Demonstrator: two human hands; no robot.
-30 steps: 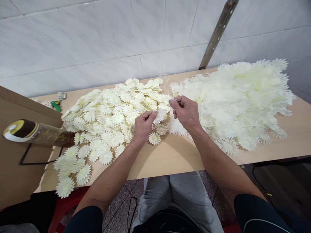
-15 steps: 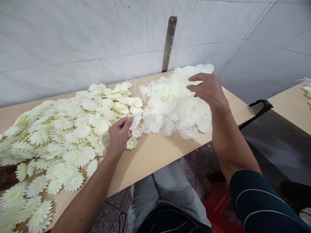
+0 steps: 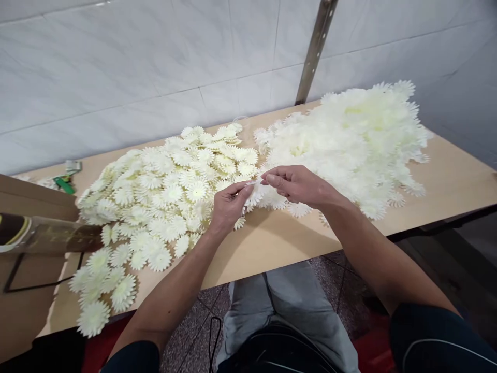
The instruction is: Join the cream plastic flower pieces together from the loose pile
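— Where is the flower (image 3: pixel 254 192)?
— Just above the desk (image 3: pixel 279 243), between both hands; the left hand (image 3: pixel 229 204) pinches it with thumb and forefinger; the right hand (image 3: pixel 297 186) has its fingers closed on the top edge.
— And around them?
— A flat spread of flowers (image 3: pixel 163 191) lies left; a loose heap (image 3: pixel 349 134) lies right.

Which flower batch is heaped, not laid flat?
The right-side heap beyond the right hand: tall and jumbled. The batch by the left hand lies flat. Both hands pinch one flower.
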